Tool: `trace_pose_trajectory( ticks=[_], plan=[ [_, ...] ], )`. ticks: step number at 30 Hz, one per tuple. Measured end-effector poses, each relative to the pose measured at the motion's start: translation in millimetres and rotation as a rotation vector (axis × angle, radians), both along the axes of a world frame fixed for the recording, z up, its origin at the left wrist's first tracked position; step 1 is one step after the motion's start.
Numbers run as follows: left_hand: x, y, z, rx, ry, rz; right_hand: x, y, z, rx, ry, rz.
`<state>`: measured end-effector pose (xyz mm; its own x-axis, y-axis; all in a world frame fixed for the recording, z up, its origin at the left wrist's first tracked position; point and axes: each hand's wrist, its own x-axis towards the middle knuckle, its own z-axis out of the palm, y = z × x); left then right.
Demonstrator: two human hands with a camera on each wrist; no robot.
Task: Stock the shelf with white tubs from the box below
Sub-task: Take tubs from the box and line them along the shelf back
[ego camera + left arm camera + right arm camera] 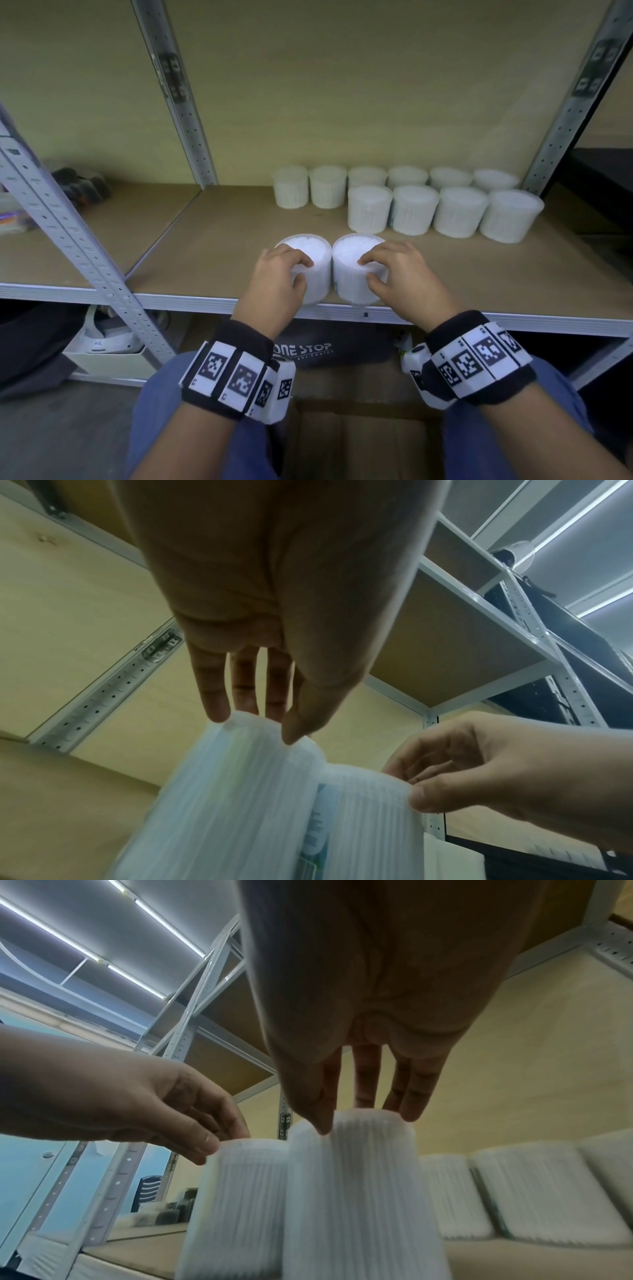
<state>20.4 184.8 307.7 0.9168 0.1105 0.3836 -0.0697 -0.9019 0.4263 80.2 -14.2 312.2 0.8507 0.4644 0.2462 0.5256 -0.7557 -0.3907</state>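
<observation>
Two white tubs stand side by side at the front edge of the shelf board (pixel 219 236). My left hand (pixel 301 272) grips the left tub (pixel 303 248) at its top rim, fingers on the lid and thumb on the near side. My right hand (pixel 371 272) grips the right tub (pixel 352 248) the same way. The left wrist view shows my left hand (pixel 255 723) pinching the left tub (pixel 222 804) beside the right tub (pixel 369 818). The right wrist view shows my right hand (pixel 366 1118) on the right tub (pixel 359 1191). The open cardboard box (pixel 359 442) lies between my knees.
Two rows of several white tubs (pixel 442 212) fill the shelf's back right. A slanted metal upright (pixel 68 240) crosses at the left, another post (pixel 178 92) stands behind. A black bag (pixel 329 349) sits under the shelf. Dark items (pixel 82 185) lie on the neighbouring shelf.
</observation>
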Motion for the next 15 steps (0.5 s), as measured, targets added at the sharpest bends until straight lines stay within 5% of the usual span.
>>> trace_pose_trajectory(
  ticks=[15],
  plan=[
    [77,55,3,-0.08,0.099,0.128,78,68,8,-0.06,0.01,0.01]
  ],
)
